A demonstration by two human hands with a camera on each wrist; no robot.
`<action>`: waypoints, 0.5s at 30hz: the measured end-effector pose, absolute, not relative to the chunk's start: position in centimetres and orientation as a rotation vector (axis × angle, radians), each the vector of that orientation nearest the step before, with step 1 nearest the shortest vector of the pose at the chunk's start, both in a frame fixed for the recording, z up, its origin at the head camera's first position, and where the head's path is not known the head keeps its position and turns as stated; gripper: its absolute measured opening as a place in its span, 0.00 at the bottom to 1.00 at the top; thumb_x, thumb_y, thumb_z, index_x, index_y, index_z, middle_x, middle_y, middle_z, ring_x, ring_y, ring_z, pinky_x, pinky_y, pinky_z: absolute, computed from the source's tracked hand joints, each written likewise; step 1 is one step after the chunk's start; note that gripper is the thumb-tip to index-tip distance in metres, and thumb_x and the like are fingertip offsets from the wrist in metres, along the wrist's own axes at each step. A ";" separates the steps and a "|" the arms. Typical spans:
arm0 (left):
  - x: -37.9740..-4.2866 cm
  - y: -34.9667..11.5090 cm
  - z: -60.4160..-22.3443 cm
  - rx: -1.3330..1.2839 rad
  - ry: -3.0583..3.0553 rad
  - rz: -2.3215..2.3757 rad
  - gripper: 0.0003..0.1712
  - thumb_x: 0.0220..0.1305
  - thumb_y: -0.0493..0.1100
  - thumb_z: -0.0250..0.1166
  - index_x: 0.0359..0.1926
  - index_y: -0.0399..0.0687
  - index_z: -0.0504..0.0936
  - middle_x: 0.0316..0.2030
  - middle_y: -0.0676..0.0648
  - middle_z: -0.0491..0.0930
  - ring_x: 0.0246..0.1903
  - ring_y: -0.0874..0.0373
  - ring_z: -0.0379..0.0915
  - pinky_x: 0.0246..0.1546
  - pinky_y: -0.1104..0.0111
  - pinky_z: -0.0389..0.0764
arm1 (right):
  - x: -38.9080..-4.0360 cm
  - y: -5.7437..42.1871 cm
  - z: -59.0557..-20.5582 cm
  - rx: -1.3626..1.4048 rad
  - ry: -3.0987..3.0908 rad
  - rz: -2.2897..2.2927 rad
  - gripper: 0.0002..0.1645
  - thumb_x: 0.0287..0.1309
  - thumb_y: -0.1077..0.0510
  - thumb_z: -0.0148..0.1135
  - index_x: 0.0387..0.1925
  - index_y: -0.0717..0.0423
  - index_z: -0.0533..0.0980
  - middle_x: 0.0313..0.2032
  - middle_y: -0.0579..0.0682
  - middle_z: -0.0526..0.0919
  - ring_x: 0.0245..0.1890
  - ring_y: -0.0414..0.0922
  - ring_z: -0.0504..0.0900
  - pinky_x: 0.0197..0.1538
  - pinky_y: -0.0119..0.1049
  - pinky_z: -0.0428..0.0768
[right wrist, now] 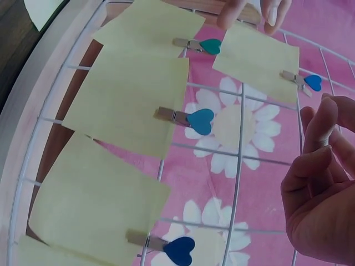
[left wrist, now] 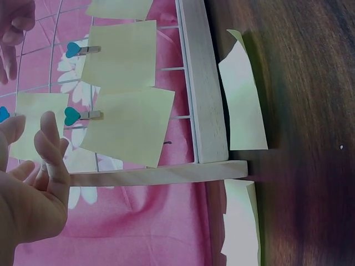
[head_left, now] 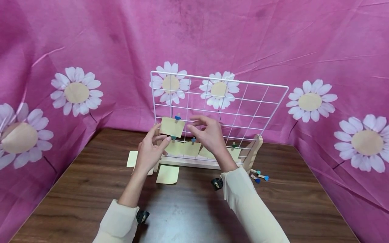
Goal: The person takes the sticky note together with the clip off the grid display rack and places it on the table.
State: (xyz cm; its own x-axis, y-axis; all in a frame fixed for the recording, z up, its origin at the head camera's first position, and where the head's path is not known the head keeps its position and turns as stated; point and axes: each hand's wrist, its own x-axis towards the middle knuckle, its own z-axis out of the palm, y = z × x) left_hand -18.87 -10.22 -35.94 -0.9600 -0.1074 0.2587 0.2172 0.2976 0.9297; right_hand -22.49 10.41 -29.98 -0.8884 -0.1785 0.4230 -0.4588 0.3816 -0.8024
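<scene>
On the left part of the wire grid [head_left: 249, 82], the upper note [head_left: 172, 127] is hung by a blue peg [right wrist: 314, 83], above the lower row of notes [head_left: 192, 149], between both hands. Left hand [head_left: 149, 150]: grip relaxed, fingertips apart, index tip placed at the upper note's left edge, thumb near a teal peg [head_left: 173, 137]. Contact with the paper can't be told; in the left wrist view the note is partly covered by the fingers. Right hand [head_left: 209, 131]: grip loosely bent, thumb and index tips apart, held just beside the note's right edge, apart from the blue peg. In the right wrist view that hand is cut off by the frame, and only left fingertips are shown, along the top. Lower row is partly blocked by the right hand in the head view; a navy peg [right wrist: 180, 251] is shown by the right wrist view only. On the worktop [head_left: 188, 209], loose pegs [head_left: 264, 177] are grouped beside the right sleeve [head_left: 252, 202].
</scene>
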 end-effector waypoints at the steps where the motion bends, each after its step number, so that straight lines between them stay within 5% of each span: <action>1: -18.9 -10.2 -35.9 -0.098 -2.295 -1.712 0.39 0.68 0.50 0.68 0.76 0.60 0.64 0.52 0.41 0.85 0.20 0.53 0.83 0.18 0.64 0.81 | -22.5 10.2 -29.9 0.564 -2.379 1.501 0.18 0.61 0.61 0.71 0.52 0.61 0.83 0.39 0.57 0.89 0.29 0.55 0.87 0.23 0.39 0.83; 10: -19.2 -9.8 -35.9 -0.054 -2.292 -1.743 0.39 0.69 0.48 0.67 0.76 0.58 0.63 0.53 0.41 0.84 0.24 0.42 0.85 0.17 0.63 0.81 | -22.8 8.4 -29.7 0.557 -2.397 1.368 0.19 0.61 0.56 0.72 0.54 0.57 0.84 0.40 0.53 0.89 0.36 0.47 0.88 0.30 0.35 0.83; 15: -19.3 -9.7 -35.8 -0.046 -2.315 -1.720 0.38 0.69 0.48 0.67 0.76 0.59 0.62 0.55 0.40 0.83 0.24 0.44 0.85 0.16 0.64 0.79 | -22.9 7.7 -29.4 0.542 -2.415 1.367 0.19 0.63 0.55 0.70 0.55 0.55 0.83 0.40 0.53 0.89 0.28 0.46 0.87 0.21 0.34 0.78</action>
State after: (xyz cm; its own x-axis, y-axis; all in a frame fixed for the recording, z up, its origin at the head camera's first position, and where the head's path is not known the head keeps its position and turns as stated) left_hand -19.33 -9.66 -35.83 -0.9665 -0.1269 0.2231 0.1769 0.3001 0.9374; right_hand -22.93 7.68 -29.36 -0.8793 -0.1705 0.4447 -0.4690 0.4725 -0.7462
